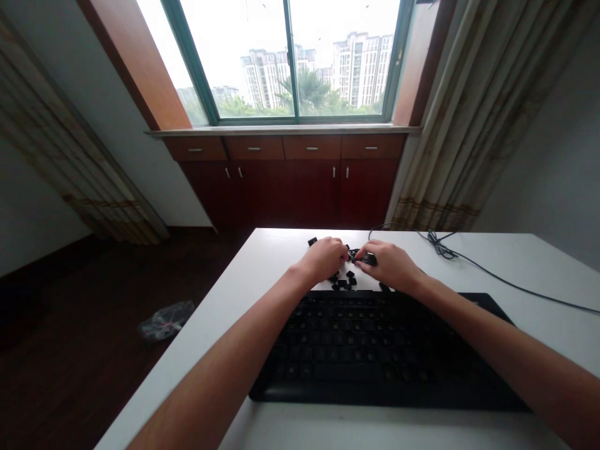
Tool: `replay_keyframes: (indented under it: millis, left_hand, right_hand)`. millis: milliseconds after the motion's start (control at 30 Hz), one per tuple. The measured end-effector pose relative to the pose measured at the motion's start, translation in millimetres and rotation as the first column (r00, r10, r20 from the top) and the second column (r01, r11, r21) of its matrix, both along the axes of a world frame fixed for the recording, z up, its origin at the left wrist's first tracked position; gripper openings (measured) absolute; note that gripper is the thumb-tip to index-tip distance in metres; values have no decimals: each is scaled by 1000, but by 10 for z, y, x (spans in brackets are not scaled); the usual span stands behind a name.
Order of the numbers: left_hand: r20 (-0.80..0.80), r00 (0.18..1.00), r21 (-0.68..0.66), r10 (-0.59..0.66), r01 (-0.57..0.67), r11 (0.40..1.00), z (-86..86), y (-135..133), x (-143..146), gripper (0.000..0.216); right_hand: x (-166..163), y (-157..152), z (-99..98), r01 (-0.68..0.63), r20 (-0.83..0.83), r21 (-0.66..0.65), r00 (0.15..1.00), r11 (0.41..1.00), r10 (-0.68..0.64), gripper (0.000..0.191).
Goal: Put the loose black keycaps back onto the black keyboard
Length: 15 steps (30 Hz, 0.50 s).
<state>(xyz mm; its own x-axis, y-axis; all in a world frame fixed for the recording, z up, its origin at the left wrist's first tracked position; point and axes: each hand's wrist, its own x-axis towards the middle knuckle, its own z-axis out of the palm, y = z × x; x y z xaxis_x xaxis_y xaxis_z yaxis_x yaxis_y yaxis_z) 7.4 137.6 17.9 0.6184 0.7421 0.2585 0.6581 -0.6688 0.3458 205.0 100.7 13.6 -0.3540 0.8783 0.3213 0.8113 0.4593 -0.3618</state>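
Observation:
A black keyboard (375, 350) lies on the white table (244, 294) in front of me. Just beyond its far edge lies a small heap of loose black keycaps (345, 281). My left hand (323, 257) rests curled over the heap's left side. My right hand (391, 265) is beside it, fingers pinched on a long black keycap (368, 257). The two hands almost touch over the pile. One stray keycap (312, 240) lies farther back on the table.
The keyboard's black cable (469, 262) runs across the table to the right. Behind the table are a dark red cabinet (290, 181) under a window, curtains on both sides, and a crumpled plastic bag (165, 320) on the dark floor.

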Motion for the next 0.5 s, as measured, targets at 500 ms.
replay_keyframes:
  millis: [500]
  left_hand:
    - [690, 581, -703, 432, 396, 591, 60, -1081, -257, 40]
  right_hand:
    - [449, -1105, 224, -108, -458, -178, 889, 978, 15, 26]
